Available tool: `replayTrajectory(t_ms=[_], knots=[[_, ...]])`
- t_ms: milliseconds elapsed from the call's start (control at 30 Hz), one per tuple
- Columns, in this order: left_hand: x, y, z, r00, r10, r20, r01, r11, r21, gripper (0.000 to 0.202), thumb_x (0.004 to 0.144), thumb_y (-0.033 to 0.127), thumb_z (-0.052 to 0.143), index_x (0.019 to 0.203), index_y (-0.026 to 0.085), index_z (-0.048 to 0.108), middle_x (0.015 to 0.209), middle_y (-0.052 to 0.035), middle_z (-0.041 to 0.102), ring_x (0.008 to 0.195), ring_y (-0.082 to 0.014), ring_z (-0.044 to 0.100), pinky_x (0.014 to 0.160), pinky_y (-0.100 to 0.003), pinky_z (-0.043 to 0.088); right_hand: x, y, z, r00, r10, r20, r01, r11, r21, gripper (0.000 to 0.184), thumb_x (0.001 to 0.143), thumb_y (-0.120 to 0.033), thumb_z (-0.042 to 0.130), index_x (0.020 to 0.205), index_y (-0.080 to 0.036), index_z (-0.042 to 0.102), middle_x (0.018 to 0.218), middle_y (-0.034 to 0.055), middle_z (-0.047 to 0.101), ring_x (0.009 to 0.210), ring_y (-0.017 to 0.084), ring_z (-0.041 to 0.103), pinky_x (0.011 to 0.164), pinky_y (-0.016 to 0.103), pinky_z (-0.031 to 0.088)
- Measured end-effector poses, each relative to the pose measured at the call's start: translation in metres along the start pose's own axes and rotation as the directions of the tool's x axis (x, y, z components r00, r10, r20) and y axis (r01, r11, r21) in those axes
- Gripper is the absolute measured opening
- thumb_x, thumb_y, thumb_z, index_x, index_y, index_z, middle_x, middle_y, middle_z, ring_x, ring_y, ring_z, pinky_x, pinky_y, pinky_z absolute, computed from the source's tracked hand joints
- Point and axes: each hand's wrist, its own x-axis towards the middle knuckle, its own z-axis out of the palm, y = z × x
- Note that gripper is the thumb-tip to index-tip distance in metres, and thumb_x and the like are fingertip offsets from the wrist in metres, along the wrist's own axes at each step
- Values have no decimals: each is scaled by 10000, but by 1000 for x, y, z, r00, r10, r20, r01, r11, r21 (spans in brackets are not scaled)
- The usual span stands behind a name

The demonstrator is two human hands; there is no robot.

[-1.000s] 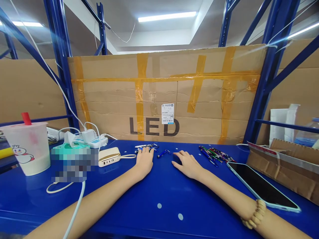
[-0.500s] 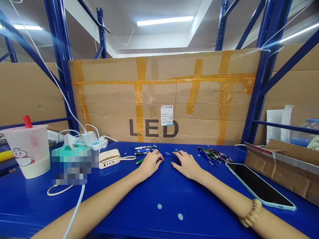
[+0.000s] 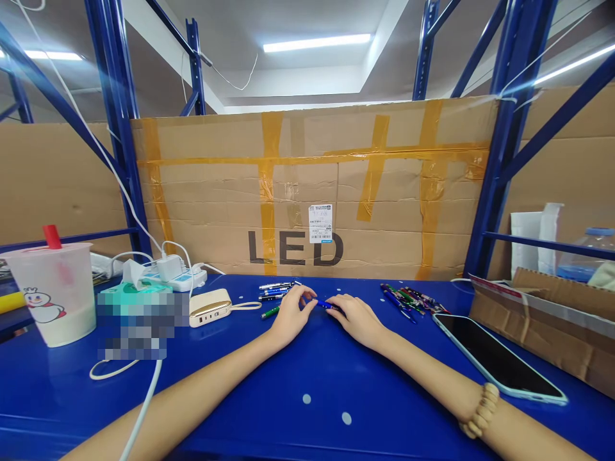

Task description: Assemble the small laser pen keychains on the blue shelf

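Note:
A blue pen (image 3: 323,304) spans the gap between my two hands, just above or on the blue table. My left hand (image 3: 291,315) pinches its left end between thumb and fingertips. On the pen's right end, the fingers of my right hand (image 3: 359,319) are closed, covering that tip. Beside and behind my left hand lie several pens (image 3: 275,291), blue and silver. A green pen (image 3: 270,312) pokes out at the left of that hand. Farther right, past my right hand, is a loose pile of several coloured pens (image 3: 412,301).
A phone (image 3: 500,358) and an open cardboard box (image 3: 542,326) are on the right. At left stand a cup (image 3: 52,294), a cream power bank (image 3: 210,308) and a power strip (image 3: 185,278) with cables. A large cardboard sheet (image 3: 221,198) closes off the back of the blue table (image 3: 269,410).
My right hand has moved slightly left, and its spread fingers have closed on the blue pen's right end. The pen now lies straight between both hands.

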Motion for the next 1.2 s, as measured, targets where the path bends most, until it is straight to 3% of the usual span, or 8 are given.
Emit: replayTrajectory(t_ms=[167,333,467,633,733,867,1067,1200], knots=[[-5,-1,1,993,-118,0,114,952,283,295,801,88,451,1089,132,499,1203,-182,482,1159,-334,410,912,-491,366,0,1,-2,987,155,-38,-153,988,30,239,898,-269,391,1053,-217,565,936,38,662,826,192,615,631,263,403],[-6,-2,3,969,-234,73,184,891,416,294,780,24,392,1044,71,514,1050,-237,543,926,-326,568,699,-432,475,-1,-1,-3,982,187,-12,-185,981,62,196,839,-328,476,966,-257,607,866,1,671,773,185,616,564,241,358],[-3,-3,0,973,-192,131,122,901,417,365,732,-25,430,1056,120,514,1079,-180,553,993,-284,554,795,-394,464,-1,-3,-5,981,194,-4,-193,978,83,203,808,-325,519,978,-265,613,885,-3,671,774,182,613,575,247,362],[0,-7,-6,982,-142,123,95,940,328,365,761,-34,399,1085,97,502,1121,-179,520,1049,-277,528,892,-395,409,-2,-3,-5,982,190,-6,-188,974,124,230,777,-272,561,1001,-266,613,903,-4,663,766,181,611,623,272,399],[0,-7,-5,990,-114,77,95,971,218,253,878,129,341,1081,119,493,1097,-154,518,1032,-267,530,889,-416,402,-2,0,-3,988,152,-27,-146,976,159,210,798,-240,532,990,-241,617,943,18,658,829,193,599,683,297,416],[-1,-4,1,997,-47,60,46,999,21,312,938,285,229,888,186,520,923,-56,551,951,-191,539,864,-333,419,0,2,3,997,54,-58,-38,970,241,214,853,-255,472,1015,-202,601,950,40,642,879,182,569,761,298,424],[0,-7,7,998,-10,54,21,976,-217,322,920,315,263,706,201,475,788,-17,495,829,-175,510,816,-323,411,2,-1,7,998,-42,-53,59,926,374,350,909,-350,362,753,-166,616,715,17,551,667,139,527,663,263,449],[1,-8,8,999,-47,28,54,923,-381,297,885,355,348,682,203,505,759,-3,503,821,-170,501,817,-310,397,3,0,8,999,-26,-30,37,889,457,349,918,-347,326,894,-171,626,752,10,524,578,109,522,563,233,471]])
